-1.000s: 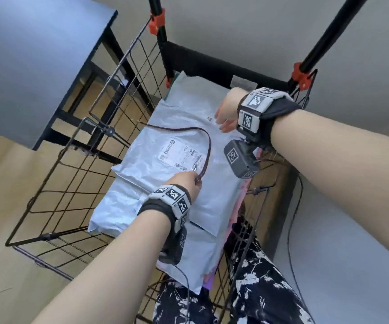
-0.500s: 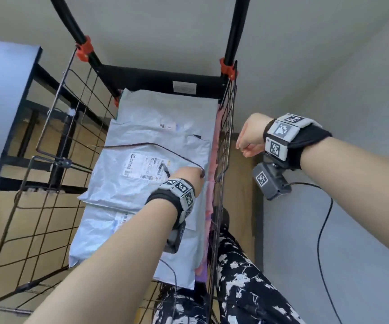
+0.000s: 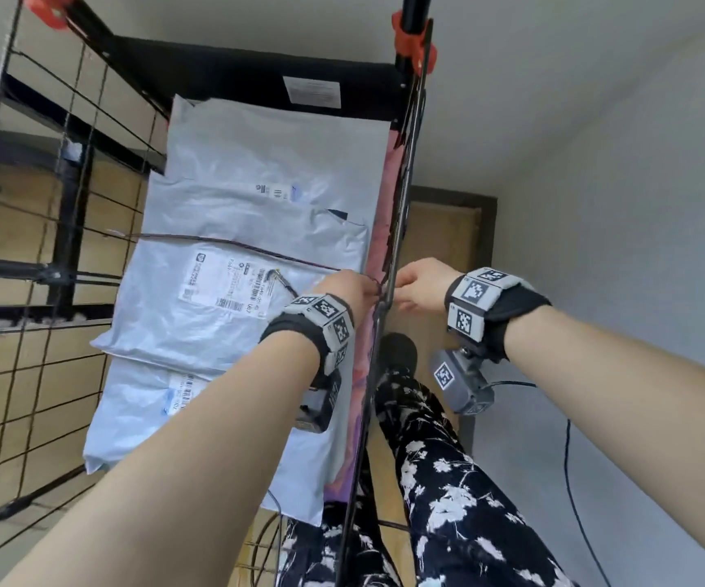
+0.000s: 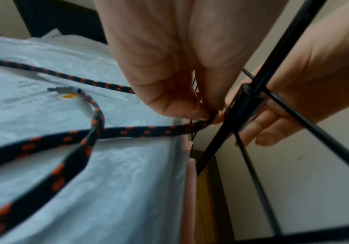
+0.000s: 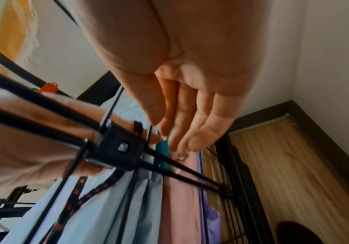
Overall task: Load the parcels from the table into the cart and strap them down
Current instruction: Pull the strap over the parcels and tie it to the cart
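Grey parcels (image 3: 257, 230) lie stacked in the black wire cart (image 3: 401, 205). A black cord with orange flecks (image 3: 223, 243) runs across the top parcel, and its metal hook end (image 3: 276, 275) lies loose on the label. My left hand (image 3: 348, 286) pinches the cord (image 4: 138, 132) between fingertips and thumb, right against the cart's right-hand wire side. Just outside that side is my right hand (image 3: 418, 286). Its fingers (image 5: 198, 137) are straight, point at the wire beside the left fingertips and hold nothing.
Pink and purple parcels (image 5: 180, 206) stand on edge between the grey stack and the right wire side. A black table frame (image 3: 62, 205) stands left of the cart. A white wall (image 3: 638, 205) and my patterned trouser leg (image 3: 448, 480) crowd the right side. Red clamps (image 3: 410, 40) mark the handle posts.
My right hand left the far parcel, swung outside the cart's right side and came in to the wire. My left hand carried the cord rightwards to that same wire.
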Action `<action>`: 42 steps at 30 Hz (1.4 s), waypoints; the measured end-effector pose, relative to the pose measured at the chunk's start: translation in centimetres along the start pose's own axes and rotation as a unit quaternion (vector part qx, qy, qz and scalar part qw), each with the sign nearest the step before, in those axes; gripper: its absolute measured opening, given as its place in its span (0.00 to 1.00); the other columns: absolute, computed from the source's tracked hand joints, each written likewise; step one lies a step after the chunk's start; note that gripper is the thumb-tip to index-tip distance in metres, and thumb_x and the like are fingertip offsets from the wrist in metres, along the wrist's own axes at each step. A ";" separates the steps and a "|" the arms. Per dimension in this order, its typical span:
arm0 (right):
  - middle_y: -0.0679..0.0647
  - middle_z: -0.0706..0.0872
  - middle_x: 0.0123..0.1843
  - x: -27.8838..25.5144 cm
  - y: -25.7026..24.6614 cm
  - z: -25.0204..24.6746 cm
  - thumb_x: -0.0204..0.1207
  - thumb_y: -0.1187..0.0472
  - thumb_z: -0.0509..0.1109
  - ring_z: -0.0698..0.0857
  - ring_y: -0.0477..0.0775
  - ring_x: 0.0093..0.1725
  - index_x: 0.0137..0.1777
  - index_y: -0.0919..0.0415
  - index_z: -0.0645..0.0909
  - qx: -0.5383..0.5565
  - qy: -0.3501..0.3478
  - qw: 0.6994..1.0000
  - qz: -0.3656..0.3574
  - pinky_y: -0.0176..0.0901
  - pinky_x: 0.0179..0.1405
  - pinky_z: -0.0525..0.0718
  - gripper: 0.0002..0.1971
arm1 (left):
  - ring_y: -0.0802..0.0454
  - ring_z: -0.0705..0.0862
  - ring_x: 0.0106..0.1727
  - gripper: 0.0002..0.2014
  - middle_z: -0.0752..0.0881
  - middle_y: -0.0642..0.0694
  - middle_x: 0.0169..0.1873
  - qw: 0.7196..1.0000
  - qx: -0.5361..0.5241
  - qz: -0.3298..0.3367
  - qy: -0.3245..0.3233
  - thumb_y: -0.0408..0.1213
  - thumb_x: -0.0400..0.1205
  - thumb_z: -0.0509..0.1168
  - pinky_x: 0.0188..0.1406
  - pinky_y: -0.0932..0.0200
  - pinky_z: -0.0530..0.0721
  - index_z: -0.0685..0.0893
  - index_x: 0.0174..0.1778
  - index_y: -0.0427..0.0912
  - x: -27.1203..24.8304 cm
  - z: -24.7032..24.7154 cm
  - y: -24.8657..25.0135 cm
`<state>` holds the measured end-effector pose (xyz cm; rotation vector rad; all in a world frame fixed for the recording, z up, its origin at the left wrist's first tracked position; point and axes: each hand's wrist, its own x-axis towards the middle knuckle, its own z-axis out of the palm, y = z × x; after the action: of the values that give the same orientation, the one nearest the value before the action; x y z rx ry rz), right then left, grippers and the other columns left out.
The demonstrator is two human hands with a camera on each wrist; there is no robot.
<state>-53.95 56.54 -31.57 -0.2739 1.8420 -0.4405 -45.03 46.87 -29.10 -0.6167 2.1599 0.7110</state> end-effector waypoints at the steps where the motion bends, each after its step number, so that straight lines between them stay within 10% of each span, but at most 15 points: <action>1: 0.51 0.80 0.31 0.1 0.3 0.2 0.80 0.68 0.64 0.78 0.44 0.27 0.50 0.64 0.82 -0.008 -0.001 1.000 -0.015 0.28 0.25 0.80 0.05 | 0.41 0.80 0.61 0.16 0.82 0.39 0.61 1.000 -0.008 -0.003 -0.013 0.34 0.85 0.53 0.60 0.55 0.76 0.81 0.64 0.37 0.2 -0.2 0.4; 7: 0.60 0.86 0.60 0.9 0.7 -0.6 0.78 0.69 0.68 0.88 0.59 0.57 0.67 0.63 0.79 0.012 -0.044 0.998 -0.051 0.50 0.60 0.85 0.17 | 0.43 0.82 0.51 0.13 0.85 0.39 0.50 0.997 -0.071 -0.022 -0.008 0.35 0.85 0.58 0.46 0.62 0.74 0.84 0.61 0.39 1.3 -0.3 0.6; 14: 0.57 0.84 0.46 2.0 1.1 -0.4 0.74 0.70 0.72 0.83 0.50 0.43 0.56 0.65 0.83 0.004 0.007 0.998 -0.065 0.36 0.38 0.85 0.11 | 0.47 0.83 0.50 0.13 0.86 0.39 0.57 0.979 -0.202 -0.021 0.023 0.32 0.84 0.60 0.53 0.61 0.79 0.84 0.63 0.38 0.8 0.0 1.0; 18: 0.57 0.85 0.44 2.1 1.4 -0.3 0.74 0.70 0.72 0.85 0.52 0.42 0.45 0.59 0.82 0.036 0.011 0.998 -0.046 0.43 0.47 0.86 0.06 | 0.40 0.79 0.67 0.16 0.81 0.38 0.65 0.988 -0.143 -0.050 -0.005 0.29 0.85 0.55 0.65 0.56 0.74 0.78 0.68 0.35 0.9 -0.8 1.9; 21: 0.54 0.84 0.40 2.2 2.4 -0.6 0.75 0.66 0.70 0.81 0.49 0.34 0.38 0.57 0.81 -0.067 0.039 0.996 -0.033 0.45 0.46 0.83 0.06 | 0.40 0.80 0.62 0.17 0.82 0.36 0.63 0.989 -0.123 -0.054 0.053 0.26 0.84 0.52 0.56 0.59 0.75 0.79 0.65 0.34 0.9 -0.8 1.3; 24: 0.58 0.86 0.46 1.8 3.8 -1.1 0.78 0.61 0.68 0.83 0.55 0.44 0.49 0.64 0.86 -0.183 0.045 0.982 -0.012 0.47 0.49 0.83 0.08 | 0.45 0.81 0.51 0.18 0.83 0.38 0.60 0.985 -0.136 -0.053 0.094 0.23 0.82 0.51 0.49 0.60 0.75 0.82 0.63 0.38 0.8 -0.1 -0.1; 28: 0.62 0.88 0.55 1.7 5.8 -1.9 0.80 0.62 0.65 0.86 0.61 0.53 0.56 0.67 0.86 -0.205 0.077 0.975 0.037 0.50 0.55 0.84 0.12 | 0.39 0.79 0.65 0.20 0.77 0.39 0.66 0.987 -0.113 -0.058 0.097 0.25 0.81 0.56 0.67 0.54 0.76 0.84 0.64 0.45 1.0 1.0 -1.8; 31: 0.64 0.87 0.50 2.3 7.0 -1.7 0.79 0.65 0.64 0.85 0.60 0.46 0.54 0.68 0.83 -0.135 0.112 0.983 0.052 0.53 0.54 0.86 0.10 | 0.40 0.73 0.69 0.19 0.75 0.41 0.67 0.990 -0.072 -0.043 0.116 0.27 0.81 0.57 0.72 0.52 0.72 0.84 0.64 0.48 0.8 2.3 -2.6; 34: 0.57 0.83 0.35 2.7 6.7 -2.0 0.77 0.71 0.64 0.84 0.52 0.31 0.36 0.60 0.77 0.053 0.071 0.993 0.083 0.43 0.31 0.86 0.09 | 0.39 0.75 0.66 0.20 0.73 0.42 0.68 0.987 -0.047 -0.047 0.145 0.28 0.81 0.58 0.65 0.51 0.77 0.80 0.67 0.49 0.6 3.2 -3.1; 38: 0.56 0.80 0.20 3.3 6.7 -3.1 0.84 0.62 0.53 0.76 0.46 0.11 0.22 0.65 0.82 0.407 -0.110 0.893 0.155 0.30 0.11 0.72 0.29 | 0.41 0.83 0.58 0.16 0.78 0.41 0.65 0.987 -0.049 -0.046 0.148 0.30 0.81 0.60 0.58 0.54 0.80 0.82 0.64 0.47 0.6 2.8 -3.6; 42: 0.51 0.69 0.31 1.6 5.4 -2.4 0.87 0.63 0.52 0.70 0.40 0.08 0.38 0.61 0.77 0.448 0.012 0.889 0.096 0.24 0.07 0.65 0.17 | 0.46 0.86 0.53 0.10 0.88 0.44 0.53 0.975 -0.133 -0.054 0.170 0.37 0.81 0.64 0.54 0.58 0.82 0.85 0.57 0.44 0.6 2.4 -3.2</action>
<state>-56.57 61.15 -34.64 0.5437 1.4841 -1.0911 -42.16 45.99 -31.76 -1.0557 2.3349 0.8964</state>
